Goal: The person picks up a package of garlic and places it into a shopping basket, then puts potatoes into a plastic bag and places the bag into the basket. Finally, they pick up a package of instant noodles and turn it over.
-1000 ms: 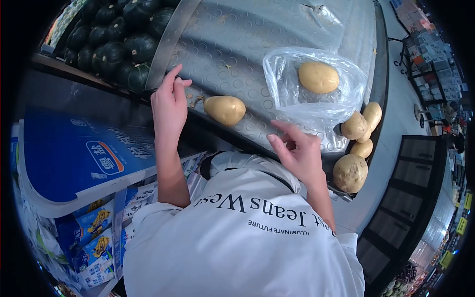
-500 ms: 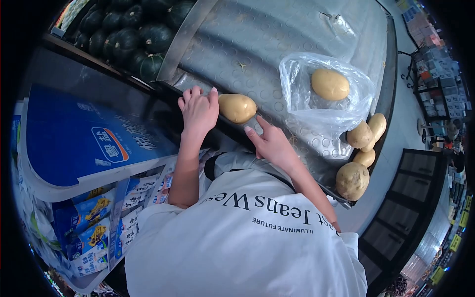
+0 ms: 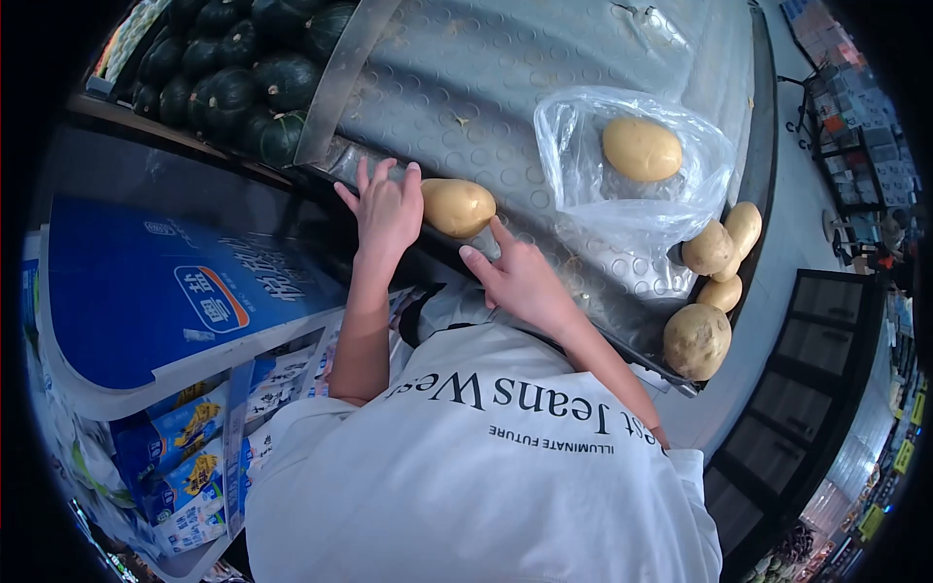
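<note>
A yellow potato (image 3: 457,208) lies on the front edge of the ridged metal display surface (image 3: 486,126), between my two hands. My left hand (image 3: 389,209) is at its left end, fingers spread and one side against the potato. At the other end, my right hand (image 3: 515,274) touches it with the index fingertip; the thumb is apart and the remaining fingers are partly hidden. Farther right, a clear plastic bag (image 3: 573,180) lies spread out, with another potato (image 3: 641,150) within its outline.
Several potatoes (image 3: 697,342) line the right edge beside the bag. Dark green squashes (image 3: 289,82) fill a bin at upper left, behind a metal divider (image 3: 335,83). A blue-topped case (image 3: 146,291) of packaged goods stands at left. Dark drawers (image 3: 812,350) are at right.
Both hands have come in from either side to the single potato, which was untouched a second ago. Since half a second ago, my left fingers have spread wider. The view has shifted slightly.
</note>
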